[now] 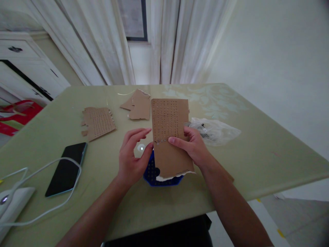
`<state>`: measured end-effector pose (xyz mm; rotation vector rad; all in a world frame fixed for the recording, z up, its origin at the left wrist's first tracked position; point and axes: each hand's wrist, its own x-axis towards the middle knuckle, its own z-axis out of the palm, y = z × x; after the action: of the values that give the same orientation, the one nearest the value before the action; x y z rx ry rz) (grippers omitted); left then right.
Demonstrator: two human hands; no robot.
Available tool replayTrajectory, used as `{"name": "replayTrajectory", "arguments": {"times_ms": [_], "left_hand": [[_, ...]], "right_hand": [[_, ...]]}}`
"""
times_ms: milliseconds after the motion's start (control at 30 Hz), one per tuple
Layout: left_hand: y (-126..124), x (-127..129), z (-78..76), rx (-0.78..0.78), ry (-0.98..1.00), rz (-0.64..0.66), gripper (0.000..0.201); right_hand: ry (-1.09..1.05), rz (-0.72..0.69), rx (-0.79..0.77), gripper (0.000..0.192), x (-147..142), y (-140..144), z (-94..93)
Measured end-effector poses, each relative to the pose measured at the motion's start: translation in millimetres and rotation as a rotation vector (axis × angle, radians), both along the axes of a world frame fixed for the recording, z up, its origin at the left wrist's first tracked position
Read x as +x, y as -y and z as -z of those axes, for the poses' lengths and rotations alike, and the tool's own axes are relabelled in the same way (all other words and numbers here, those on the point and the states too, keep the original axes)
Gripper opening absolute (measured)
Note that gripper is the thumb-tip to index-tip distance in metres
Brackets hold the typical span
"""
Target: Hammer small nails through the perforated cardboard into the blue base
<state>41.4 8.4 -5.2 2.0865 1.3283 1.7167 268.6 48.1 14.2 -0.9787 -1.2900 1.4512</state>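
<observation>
My right hand [192, 144] grips a brown piece of cardboard [173, 156] by its right edge, thumb on the front face. Rows of small punched holes cover the upper half, and a crease with little beads or holes runs across the middle. Its bottom edge is torn and shows white. To the left, my left hand [135, 154] is open, fingers curved and apart, with the thumb close to the cardboard's left edge. Partly hidden under the cardboard sits a dark blue octagonal perforated tray [164, 183]. A small clear round piece [141, 148] lies beside my left hand.
Another punched cardboard piece [100, 122] and torn cardboard scraps [141, 106] lie at the back left. A clear plastic bag [216, 132] rests on the right. A black phone [66, 168] and white cable [80, 171] are at the left, near a white device [16, 206].
</observation>
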Motion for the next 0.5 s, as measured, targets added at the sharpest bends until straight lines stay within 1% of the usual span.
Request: {"name": "replayTrajectory", "arguments": {"times_ms": [33,67,167,200,300,367,500], "left_hand": [[0.9,0.3,-1.3,0.004,0.002,-0.004,0.034],[1.6,0.5,-2.8,0.018,-0.021,0.000,0.034],[1.9,0.3,-5.7,0.121,-0.159,0.012,0.020],[1.3,-0.1,-5.7,0.164,-0.190,0.007,0.018],[-0.7,-2.5,-3.8,0.277,-0.217,0.021,0.022],[0.0,-4.2,-3.2,0.324,-0.226,0.070,0.022],[8.6,-3.0,-7.0,0.344,-0.202,0.200,0.015]], "right_hand": [[0.009,0.009,0.005,0.037,0.1,-0.3,0.2],[0.024,0.013,0.014,0.038,0.4,-0.6,0.4],[0.106,0.017,0.081,0.037,1.8,-1.0,0.3],[0.137,0.019,0.109,0.036,2.2,-0.8,-0.2],[0.191,0.007,0.157,0.035,2.1,1.2,-3.8],[0.187,-0.017,0.160,0.036,1.2,3.6,-7.2],[0.238,-0.029,0.196,0.033,-1.6,7.5,-10.8]]}}
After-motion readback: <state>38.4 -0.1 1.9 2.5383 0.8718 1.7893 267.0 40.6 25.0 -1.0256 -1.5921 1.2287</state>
